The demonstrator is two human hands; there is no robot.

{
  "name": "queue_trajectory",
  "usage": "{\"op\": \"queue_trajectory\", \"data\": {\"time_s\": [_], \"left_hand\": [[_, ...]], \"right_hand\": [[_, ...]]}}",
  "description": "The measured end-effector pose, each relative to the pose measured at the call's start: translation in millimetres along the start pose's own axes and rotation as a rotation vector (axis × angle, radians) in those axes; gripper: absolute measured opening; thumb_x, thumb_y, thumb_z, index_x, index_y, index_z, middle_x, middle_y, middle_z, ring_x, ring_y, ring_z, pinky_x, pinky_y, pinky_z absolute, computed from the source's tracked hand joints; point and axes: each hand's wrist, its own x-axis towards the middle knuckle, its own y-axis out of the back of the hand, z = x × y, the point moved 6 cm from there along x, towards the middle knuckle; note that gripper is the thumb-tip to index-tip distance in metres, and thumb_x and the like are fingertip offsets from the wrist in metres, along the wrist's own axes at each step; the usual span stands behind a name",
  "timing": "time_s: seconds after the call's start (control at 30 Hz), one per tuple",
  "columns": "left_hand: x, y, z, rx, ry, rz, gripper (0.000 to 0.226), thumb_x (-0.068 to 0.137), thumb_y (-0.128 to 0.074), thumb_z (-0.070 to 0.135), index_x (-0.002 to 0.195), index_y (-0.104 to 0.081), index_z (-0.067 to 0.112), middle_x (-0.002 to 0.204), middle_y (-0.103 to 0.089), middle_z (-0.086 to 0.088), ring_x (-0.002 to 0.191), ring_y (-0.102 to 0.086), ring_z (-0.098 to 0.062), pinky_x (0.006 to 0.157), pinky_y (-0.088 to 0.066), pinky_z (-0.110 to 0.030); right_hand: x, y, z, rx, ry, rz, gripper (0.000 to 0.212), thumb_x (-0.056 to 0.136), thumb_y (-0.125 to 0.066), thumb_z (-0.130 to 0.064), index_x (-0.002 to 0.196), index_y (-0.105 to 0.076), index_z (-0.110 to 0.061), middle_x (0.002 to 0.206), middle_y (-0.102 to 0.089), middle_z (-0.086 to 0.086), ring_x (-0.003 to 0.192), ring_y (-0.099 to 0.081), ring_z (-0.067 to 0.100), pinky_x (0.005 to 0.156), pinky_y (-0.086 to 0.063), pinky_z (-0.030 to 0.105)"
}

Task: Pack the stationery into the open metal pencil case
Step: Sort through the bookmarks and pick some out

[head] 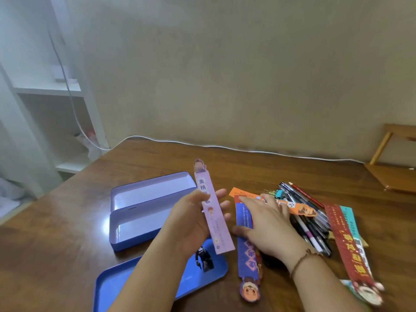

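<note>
Blue lid at 7 o'clock: cut by bottom edge, partly under left forearm. Blue bookmark: middle hidden under right hand. Red bookmark at 4 o'clock: lower end blurred. Pen pile: count unreadable. Bookmark print too small.

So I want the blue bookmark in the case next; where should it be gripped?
Probably at its cartoon-head end, coming from the near table edge. The blue bookmark lies flat, and the right hand rests across its far part, so only the near end is exposed. Being thin, it likely needs an edge lifted before pinching.
</note>
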Motion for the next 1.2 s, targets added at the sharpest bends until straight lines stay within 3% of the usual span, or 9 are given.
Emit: {"op": "queue_trajectory", "data": {"time_s": [0.17, 0.4, 0.57, 0.7, 0.77, 0.83, 0.93, 1.03, 1.2], "left_hand": [[5.2, 1.1, 1.5, 0.096, -0.069, -0.009, 0.058, 0.090, -0.028, -0.022, 0.132, -0.048, 0.013, 0.118, -0.068, -0.019, 0.101, -0.071, -0.031, 0.070, -0.060, -0.044], [0.0, -1.2, 6.2, 0.367, -0.139, 0.006, 0.035, 0.099, -0.041, -0.008, 0.112, -0.064, 0.015, 0.106, -0.076, -0.011, 0.096, -0.074, -0.022, 0.080, -0.059, -0.039], [-0.7, 4.2, 13.8, 0.547, -0.281, 0.131, 0.032, 0.098, -0.053, 0.004, 0.120, -0.061, 0.026, 0.103, -0.077, -0.002, 0.087, -0.076, -0.022, 0.090, -0.056, -0.054], [6.0, 11.1, 13.6, 0.312, -0.250, 0.129, 0.038, 0.096, -0.050, -0.003, 0.125, -0.059, 0.021, 0.102, -0.076, -0.010, 0.089, -0.075, -0.026, 0.075, -0.057, -0.045], [9.6, 15.9, 13.9, 0.116, -0.183, 0.125, 0.036, 0.095, -0.045, -0.007, 0.121, -0.061, 0.011, 0.102, -0.075, -0.018, 0.086, -0.075, -0.023, 0.070, -0.056, -0.038], [13.1, 21.0, 14.3, -0.027, -0.164, 0.140, 0.033, 0.094, -0.043, -0.008, 0.116, -0.062, 0.007, 0.096, -0.075, -0.018, 0.080, -0.075, -0.021, 0.070, -0.057, -0.036], [13.6, 19.9, 11.5, -0.116, -0.163, 0.138, 0.031, 0.094, -0.042, -0.010, 0.109, -0.064, 0.008, 0.086, -0.076, -0.015, 0.082, -0.071, -0.021, 0.070, -0.054, -0.034], [10.9, 14.6, 8.7, -0.139, -0.155, 0.127, 0.031, 0.095, -0.041, -0.010, 0.105, -0.065, 0.008, 0.092, -0.074, -0.017, 0.090, -0.068, -0.023, 0.073, -0.052, -0.035], [11.4, 12.9, 3.5, -0.130, -0.145, 0.152, 0.034, 0.094, -0.041, -0.012, 0.114, -0.063, 0.005, 0.103, -0.071, -0.021, 0.091, -0.069, -0.025, 0.075, -0.054, -0.036]], "right_hand": [[1.0, 2.2, 2.6, -0.064, 0.000, -0.019, 0.083, 0.080, -0.053, -0.068, 0.149, -0.020, -0.035, 0.154, -0.030, -0.012, 0.146, -0.004, 0.022, 0.114, 0.002, 0.060], [-2.6, 3.7, 2.4, -0.088, 0.011, -0.072, 0.085, 0.077, -0.055, -0.070, 0.148, -0.026, -0.033, 0.154, -0.028, -0.014, 0.147, 0.001, 0.020, 0.112, 0.012, 0.063], [-0.6, 9.6, 7.2, -0.047, -0.020, 0.047, 0.078, 0.077, -0.064, -0.061, 0.144, -0.033, -0.037, 0.138, -0.042, -0.009, 0.134, -0.023, 0.019, 0.112, -0.016, 0.049], [1.7, 33.8, 34.8, 0.715, -0.173, 0.286, 0.013, 0.088, -0.067, -0.017, 0.100, -0.070, -0.020, 0.095, -0.070, 0.005, 0.082, -0.063, 0.014, 0.068, -0.048, 0.025], [-1.5, 40.5, 48.3, 1.203, -0.233, 0.223, 0.013, 0.093, -0.058, -0.006, 0.090, -0.069, -0.011, 0.067, -0.060, 0.006, 0.043, -0.050, 0.006, 0.038, -0.037, 0.016], [-8.2, 50.5, 56.5, 1.549, -0.283, 0.236, 0.013, 0.095, -0.052, -0.004, 0.090, -0.063, -0.010, 0.063, -0.050, 0.005, 0.035, -0.038, 0.005, 0.030, -0.028, 0.014], [-16.1, 53.7, 52.7, 1.796, -0.337, 0.269, 0.012, 0.094, -0.053, -0.005, 0.085, -0.053, -0.014, 0.063, -0.060, 0.008, 0.042, -0.056, 0.013, 0.032, -0.042, 0.019], [-17.1, 42.2, 24.1, 1.727, -0.347, 0.253, 0.015, 0.089, -0.060, 0.000, 0.083, -0.052, -0.011, 0.071, -0.071, 0.014, 0.053, -0.069, 0.021, 0.036, -0.050, 0.022], [-20.9, 28.2, -11.9, 0.943, -0.157, 0.488, 0.017, 0.081, -0.074, -0.013, 0.079, -0.061, -0.024, 0.069, -0.073, -0.001, 0.053, -0.069, 0.015, 0.048, -0.054, 0.033]]}}
